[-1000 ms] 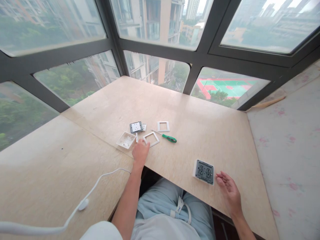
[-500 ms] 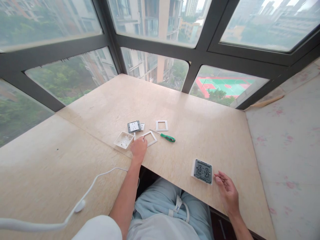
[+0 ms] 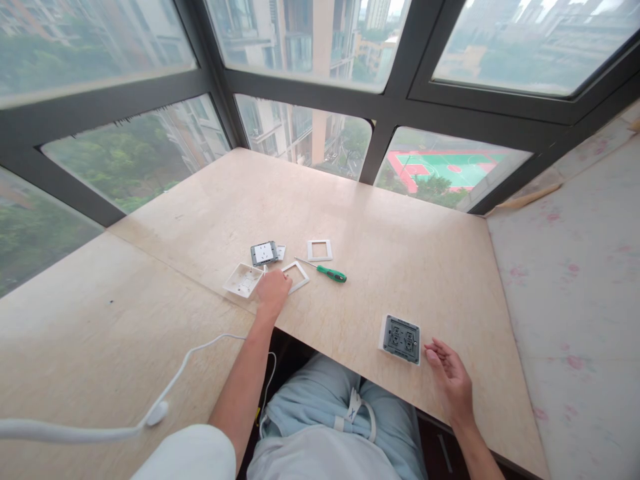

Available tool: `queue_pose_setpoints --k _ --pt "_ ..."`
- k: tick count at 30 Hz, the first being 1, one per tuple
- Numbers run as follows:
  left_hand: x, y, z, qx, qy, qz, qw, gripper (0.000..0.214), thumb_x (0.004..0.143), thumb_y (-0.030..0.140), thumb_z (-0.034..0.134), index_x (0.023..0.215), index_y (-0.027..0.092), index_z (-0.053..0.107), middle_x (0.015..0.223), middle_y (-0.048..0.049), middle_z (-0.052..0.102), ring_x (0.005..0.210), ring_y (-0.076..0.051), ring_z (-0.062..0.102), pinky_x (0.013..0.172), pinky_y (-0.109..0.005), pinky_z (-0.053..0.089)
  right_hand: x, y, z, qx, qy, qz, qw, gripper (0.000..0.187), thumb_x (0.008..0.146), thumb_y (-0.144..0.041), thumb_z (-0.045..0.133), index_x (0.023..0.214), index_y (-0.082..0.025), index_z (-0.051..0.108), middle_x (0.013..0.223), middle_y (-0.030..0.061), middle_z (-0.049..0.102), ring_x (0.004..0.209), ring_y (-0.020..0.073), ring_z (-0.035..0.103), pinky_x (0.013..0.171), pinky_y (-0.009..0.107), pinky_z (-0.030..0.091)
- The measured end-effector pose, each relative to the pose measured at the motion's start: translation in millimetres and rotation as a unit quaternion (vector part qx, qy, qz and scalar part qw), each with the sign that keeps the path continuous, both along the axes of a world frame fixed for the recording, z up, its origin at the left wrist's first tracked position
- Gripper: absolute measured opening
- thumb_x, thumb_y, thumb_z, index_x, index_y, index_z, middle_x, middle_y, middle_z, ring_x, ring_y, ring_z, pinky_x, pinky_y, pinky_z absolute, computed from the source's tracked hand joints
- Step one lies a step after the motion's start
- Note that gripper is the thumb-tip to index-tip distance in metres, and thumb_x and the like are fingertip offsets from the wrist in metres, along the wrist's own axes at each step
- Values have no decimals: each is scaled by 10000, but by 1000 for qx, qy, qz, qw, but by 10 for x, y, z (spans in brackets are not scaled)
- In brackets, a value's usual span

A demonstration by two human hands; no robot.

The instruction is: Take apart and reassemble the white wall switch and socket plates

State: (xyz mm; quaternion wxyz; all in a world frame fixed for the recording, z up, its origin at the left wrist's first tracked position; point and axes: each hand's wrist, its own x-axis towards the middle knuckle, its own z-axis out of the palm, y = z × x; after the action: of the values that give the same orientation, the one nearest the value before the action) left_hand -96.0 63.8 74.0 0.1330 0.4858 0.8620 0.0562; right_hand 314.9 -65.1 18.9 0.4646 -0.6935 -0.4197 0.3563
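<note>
Your left hand is between white box and white frame; fingers curled, partly hidden, cannot tell if they hold something. Your right hand, fingers half-open, holding nothing, is just beside grey socket panel, which lies on table near edge.

Wide gap between screwdriver and grey-faced box; wall bounds right.

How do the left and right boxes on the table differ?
The left box is open, its white inside showing; the right box holds a grey insert. The left box lies beside the socket, the right box beside the right hand. Both have white walls.
</note>
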Motion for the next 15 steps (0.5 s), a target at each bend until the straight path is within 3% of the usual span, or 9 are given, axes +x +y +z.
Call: queue_pose_setpoints --k 6,10,15 --pt "39 4 48 13 -10 -12 1000 204 805 281 567 833 165 734 879 -156 744 925 -327 695 739 -361 488 18 -6 -35 10 -5 5 1000 525 751 -537 710 1126 -175 652 1011 91 717 959 251 668 931 432 531" --pt "165 -66 170 49 -28 -9 998 196 796 367 578 829 213 695 835 -86 743 877 -287 696 706 -337 475 32 -5 -87 20 -1 10 1000 512 767 -530 706 1132 -175 651 1015 94 719 960 250 672 934 437 534" --pt "510 -201 321 170 -194 -69 964 109 746 313 602 719 207 599 663 2 683 649 -177 665 603 -254 452 43 4 -148 43 -12 20 999 467 803 -511 688 1126 -175 658 1019 110 720 951 249 676 903 439 551"
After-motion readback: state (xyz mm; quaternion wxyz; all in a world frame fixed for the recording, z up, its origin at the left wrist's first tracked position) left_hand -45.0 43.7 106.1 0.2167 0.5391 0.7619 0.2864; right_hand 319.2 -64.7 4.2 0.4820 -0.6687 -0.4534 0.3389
